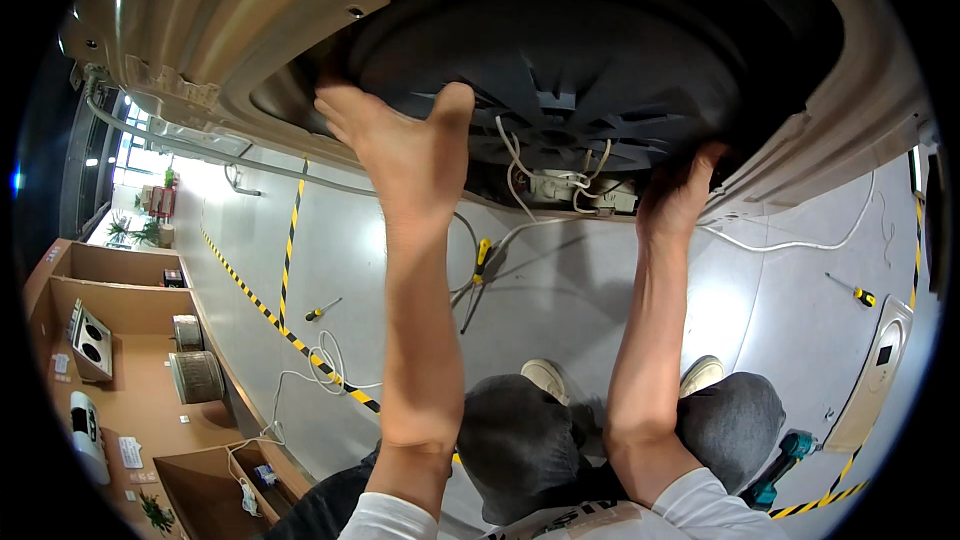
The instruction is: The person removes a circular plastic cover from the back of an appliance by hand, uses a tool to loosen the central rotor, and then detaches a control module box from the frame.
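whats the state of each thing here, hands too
Black tub: seated in opening, ribbed face exposed
Beige casing: open
Left hand: thumb spread, fingers at tub's left edge
Right hand: at tub's right edge, fingertips hidden
White wires: exposed, looping near tub's hub
Beige panel: lying on floor
Teal drill: unheld

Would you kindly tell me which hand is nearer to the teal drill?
Right: the right hand is at the right edge of the black disc, ahead and left of the drill. The left hand is farther, at the disc's left side.
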`<state>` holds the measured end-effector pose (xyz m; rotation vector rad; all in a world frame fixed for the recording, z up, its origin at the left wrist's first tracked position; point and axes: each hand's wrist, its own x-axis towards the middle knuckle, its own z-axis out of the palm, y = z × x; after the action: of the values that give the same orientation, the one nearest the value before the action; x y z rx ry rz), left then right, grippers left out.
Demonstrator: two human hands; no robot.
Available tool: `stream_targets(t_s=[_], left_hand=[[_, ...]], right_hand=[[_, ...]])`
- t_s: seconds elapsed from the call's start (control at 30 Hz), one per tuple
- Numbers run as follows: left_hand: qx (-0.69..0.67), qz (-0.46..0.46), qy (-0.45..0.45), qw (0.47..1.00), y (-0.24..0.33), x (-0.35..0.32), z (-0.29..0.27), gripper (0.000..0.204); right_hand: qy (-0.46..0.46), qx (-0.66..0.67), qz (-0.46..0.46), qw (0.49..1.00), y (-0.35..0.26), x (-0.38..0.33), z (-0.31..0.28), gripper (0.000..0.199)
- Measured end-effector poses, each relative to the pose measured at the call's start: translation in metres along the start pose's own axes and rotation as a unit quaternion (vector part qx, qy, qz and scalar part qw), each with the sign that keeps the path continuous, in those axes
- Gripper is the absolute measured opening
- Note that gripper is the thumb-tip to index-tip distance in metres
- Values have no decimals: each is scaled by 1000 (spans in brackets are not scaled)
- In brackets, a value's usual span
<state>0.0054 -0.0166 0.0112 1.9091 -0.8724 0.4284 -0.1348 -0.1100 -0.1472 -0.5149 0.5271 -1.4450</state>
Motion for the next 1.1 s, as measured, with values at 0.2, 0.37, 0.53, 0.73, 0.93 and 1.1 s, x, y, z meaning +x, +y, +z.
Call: stream_targets(t_s=[0.2,0.37,0.53,0.73,0.93,1.1], left_hand=[[-19,10,17,1000,-1,-7,-3,56],[-48,-17,-1,999,3,-10,-9,57],[-74,12,-7,997,-1,-12,-11,53],[-34,41,12,998,-3,-22,-17,51],[9,51,18,998,-3,-15,-12,53],[-93,41,28,994,-1,-18,-11,54]], right_hand=[[52,20,36,998,-11,-12,9,59],[34,-7,26,999,-9,-16,11,68],[71,-7,-18,997,-16,-29,28,55],[71,-49,65,994,-23,-32,29,51],[48,-28,-3,998,-29,-44,29,51],[47,-12,45,998,-27,-32,20,48]])
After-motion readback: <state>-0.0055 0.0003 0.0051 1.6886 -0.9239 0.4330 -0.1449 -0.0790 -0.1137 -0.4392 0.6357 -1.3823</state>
